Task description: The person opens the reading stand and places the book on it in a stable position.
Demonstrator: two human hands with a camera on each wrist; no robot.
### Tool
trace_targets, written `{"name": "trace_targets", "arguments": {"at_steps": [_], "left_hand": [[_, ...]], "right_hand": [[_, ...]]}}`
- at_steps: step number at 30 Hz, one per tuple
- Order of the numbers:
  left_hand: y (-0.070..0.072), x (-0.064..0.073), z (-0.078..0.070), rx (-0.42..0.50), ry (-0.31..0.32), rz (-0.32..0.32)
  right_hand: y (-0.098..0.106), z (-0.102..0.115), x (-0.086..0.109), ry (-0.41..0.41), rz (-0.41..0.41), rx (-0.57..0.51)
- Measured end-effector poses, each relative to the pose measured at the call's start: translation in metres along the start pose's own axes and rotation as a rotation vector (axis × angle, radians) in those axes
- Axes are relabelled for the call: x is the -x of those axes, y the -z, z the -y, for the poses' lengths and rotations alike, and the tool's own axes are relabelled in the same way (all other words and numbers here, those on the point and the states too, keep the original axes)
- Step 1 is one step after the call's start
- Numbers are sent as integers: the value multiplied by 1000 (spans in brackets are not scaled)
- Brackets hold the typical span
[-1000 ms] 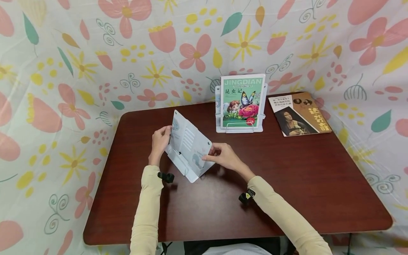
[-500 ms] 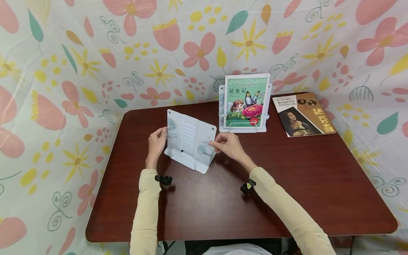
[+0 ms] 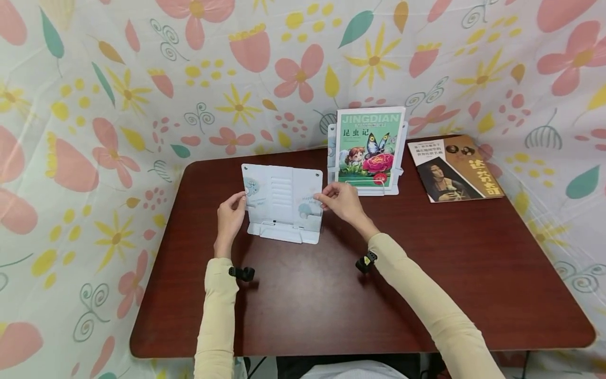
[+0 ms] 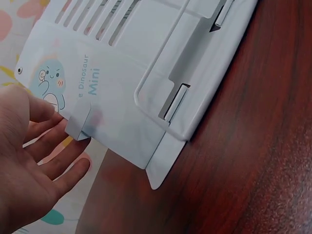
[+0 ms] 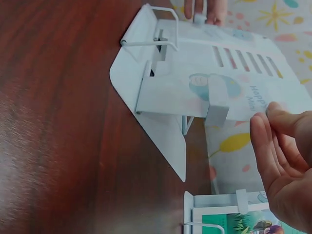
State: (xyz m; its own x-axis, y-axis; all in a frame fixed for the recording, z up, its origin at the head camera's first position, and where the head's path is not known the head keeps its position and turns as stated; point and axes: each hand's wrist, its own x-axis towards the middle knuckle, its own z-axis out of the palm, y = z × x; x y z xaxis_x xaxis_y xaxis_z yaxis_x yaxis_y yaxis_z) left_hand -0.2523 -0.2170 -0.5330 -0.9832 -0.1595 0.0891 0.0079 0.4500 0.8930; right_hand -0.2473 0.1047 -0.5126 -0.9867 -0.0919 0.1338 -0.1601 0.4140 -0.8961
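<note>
A white book stand (image 3: 283, 202) with a slotted back plate and pale cartoon prints stands upright at the middle left of the table. My left hand (image 3: 230, 220) holds its left edge; in the left wrist view the thumb lies at the front by a dinosaur print, with the other fingers (image 4: 72, 170) spread behind the plate. At the right edge, my right hand (image 3: 344, 205) pinches the plate between thumb and fingertips. White side clips (image 5: 218, 105) and a wire page holder (image 4: 152, 68) show on the stand's front.
Behind on the right, a green-covered book (image 3: 370, 147) rests on a second white stand (image 3: 332, 152). A brown and white book (image 3: 456, 168) lies flat at the back right of the dark wooden table (image 3: 426, 295). A flower-patterned cloth (image 3: 184, 79) hangs close behind.
Both hands have turned the stand from a slant until it faces me, and it sits slightly farther back. The right hand has shifted up and away along with the stand's right edge.
</note>
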Motion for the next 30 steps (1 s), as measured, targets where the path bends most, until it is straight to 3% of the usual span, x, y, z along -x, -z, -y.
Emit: {"name": "trace_targets", "arguments": {"at_steps": [7, 13, 17, 20, 23, 30], "left_hand": [[1, 4, 4, -3, -33, -29], [3, 9, 6, 13, -1, -21], [0, 16, 11, 28, -4, -17], [-1, 27, 18, -16, -19, -4], [1, 43, 26, -140, -18, 44], [4, 65, 26, -352, -42, 315]], "right_hand": [[3, 1, -8, -18, -38, 18], [-1, -4, -12, 14, -116, 50], [-4, -11, -4, 5, -166, 52], [-4, -14, 10, -17, -185, 106], [-3, -17, 28, -16, -134, 219], [-9, -27, 56, 93, 216, 407]]}}
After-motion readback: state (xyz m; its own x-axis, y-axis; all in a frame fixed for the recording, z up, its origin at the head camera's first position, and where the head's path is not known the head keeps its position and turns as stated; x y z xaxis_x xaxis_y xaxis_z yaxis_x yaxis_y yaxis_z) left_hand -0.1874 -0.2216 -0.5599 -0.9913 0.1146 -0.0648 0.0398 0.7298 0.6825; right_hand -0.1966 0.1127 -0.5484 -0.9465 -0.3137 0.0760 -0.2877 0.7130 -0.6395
